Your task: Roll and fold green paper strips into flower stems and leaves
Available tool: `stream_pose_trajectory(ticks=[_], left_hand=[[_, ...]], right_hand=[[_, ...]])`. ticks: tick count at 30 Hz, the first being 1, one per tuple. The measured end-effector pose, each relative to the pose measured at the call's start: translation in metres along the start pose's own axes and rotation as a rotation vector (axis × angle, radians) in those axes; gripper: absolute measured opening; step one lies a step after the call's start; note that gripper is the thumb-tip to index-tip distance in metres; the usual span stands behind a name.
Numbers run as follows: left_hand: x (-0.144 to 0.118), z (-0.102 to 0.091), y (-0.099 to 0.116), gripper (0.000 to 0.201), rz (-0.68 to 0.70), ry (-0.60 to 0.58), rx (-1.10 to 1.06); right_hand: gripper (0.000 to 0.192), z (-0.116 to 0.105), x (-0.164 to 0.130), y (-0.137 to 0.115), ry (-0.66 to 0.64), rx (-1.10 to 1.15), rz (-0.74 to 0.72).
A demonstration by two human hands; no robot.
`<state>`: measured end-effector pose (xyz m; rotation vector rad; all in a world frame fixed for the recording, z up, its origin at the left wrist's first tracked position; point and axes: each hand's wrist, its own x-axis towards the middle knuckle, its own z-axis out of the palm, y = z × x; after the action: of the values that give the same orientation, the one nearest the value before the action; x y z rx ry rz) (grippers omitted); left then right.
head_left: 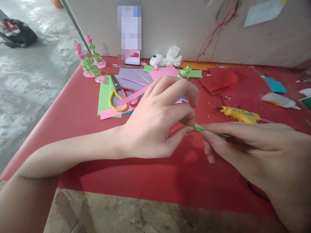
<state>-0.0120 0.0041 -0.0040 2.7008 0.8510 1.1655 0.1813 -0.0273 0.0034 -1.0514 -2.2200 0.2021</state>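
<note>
Premises: craft workspace; home or workshop undetermined. Evidence: red-covered table (145,178), yellow plastic glue gun (240,114), red-and-yellow-handled metal scissors (116,83), narrow green paper strip (199,128), pink-and-green paper ornaments (87,61); mottled grey floor (48,84).

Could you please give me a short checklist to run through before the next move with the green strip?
1. Left hand gripping the green strip: ok, pinched between thumb and finger.
2. Right hand gripping it too: ok, pinched beside the left.
3. Whole strip visible: not ok, fingers cover parts of it.
4. Scissors out of the hands: ok, lying on the coloured paper.
5. Glue gun set down: ok, lying on the red table.
6. Glue gun hot: cannot tell.
</note>
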Motion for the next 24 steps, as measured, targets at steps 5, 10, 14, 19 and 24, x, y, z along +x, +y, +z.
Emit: stream_pose_trajectory(ticks=[5, 10, 14, 19, 24], left_hand=[[0.0022, -0.0016, -0.0031, 0.006, -0.059, -0.008, -0.087], [0.0044, -0.0037, -0.007, 0.008, -0.094, -0.111, -0.203], [0.0062, -0.0067, -0.0064, 0.009, -0.138, -0.163, -0.282], [0.0066, -0.0078, -0.0029, 0.006, -0.255, -0.185, -0.393], [0.0058, -0.0073, -0.0001, 0.006, -0.265, -0.185, -0.456]], right_hand=[[0.016, -0.0024, 0.0008, 0.0002, -0.022, 0.075, 0.027], [0.016, -0.0044, 0.0014, 0.0035, -0.053, 0.125, 0.022], [0.01, -0.0048, 0.0016, 0.0064, -0.064, 0.113, 0.014], [0.009, -0.0055, -0.0004, 0.0072, -0.012, 0.06, 0.01], [0.008, -0.0084, 0.0, 0.0049, -0.032, 0.063, 0.036]])
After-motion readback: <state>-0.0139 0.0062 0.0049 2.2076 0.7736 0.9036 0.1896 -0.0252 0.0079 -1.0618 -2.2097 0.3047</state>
